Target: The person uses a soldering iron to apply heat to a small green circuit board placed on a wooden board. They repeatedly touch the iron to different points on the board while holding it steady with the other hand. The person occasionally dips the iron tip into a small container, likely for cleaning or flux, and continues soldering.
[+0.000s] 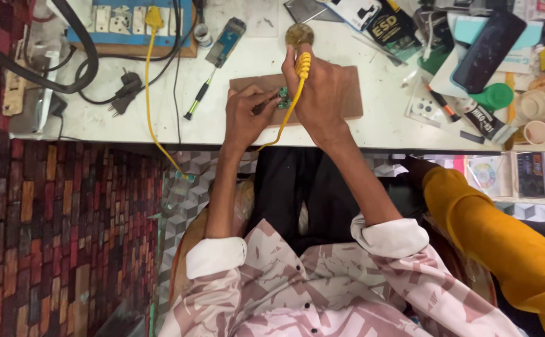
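White laminate covers the workbench (372, 128), and it is crowded: a blue power strip (129, 22) at the back left with black cables and a plug (126, 87) trailing from it, a dark phone (487, 50) lying on papers at the right, a small screwdriver (199, 100) with a green-and-black handle near the middle. A second person's arm in a mustard sleeve (491, 231) reaches in from the right, below the bench edge.

In front of the seated person lies a brown wooden board (347, 93), flat on the bench. On it, between the two hands, sits a small green circuit board (283, 98), mostly hidden by fingers.

The right hand (319, 93) is closed round a yellow-handled soldering iron (302, 64), gripped like a pen at the ribbed handle, its yellow cord (154, 93) looping off left to the power strip. The tip is hidden behind the hand, so I cannot say whether it touches the board. The left hand (244, 115) pinches a thin dark tool (265, 106), perhaps tweezers, pointed at the green board.

To my eye that little board is light, stiff and fragile; it would skid at a nudge, so it wants holding by its bare edges, away from the parts. The iron looks light too, and only the insulated yellow handle is safe to take.
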